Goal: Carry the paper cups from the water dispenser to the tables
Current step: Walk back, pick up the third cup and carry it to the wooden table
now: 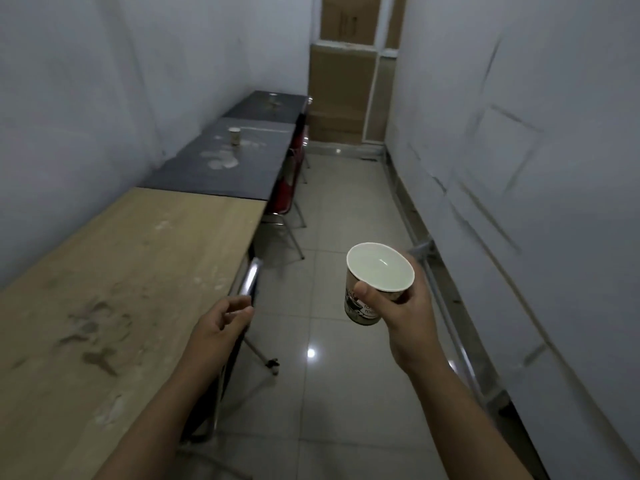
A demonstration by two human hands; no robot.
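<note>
My right hand [407,306] grips a printed paper cup [375,271] from the side and holds it upright over the tiled floor; liquid shows inside it. In my left hand [221,323] is a dark phone [250,280], held beside the edge of the light wooden table [104,271]. A second paper cup [234,136] stands on the middle dark table [225,174], well ahead on the left. Behind that, a third dark table [270,105] sits against the far wall.
The three tables line the left wall of a narrow corridor. Red chairs [289,188] are tucked under the dark tables. A metal frame runs along the base of the right wall [519,168]. Brown cardboard boxes [339,98] are stacked at the far end.
</note>
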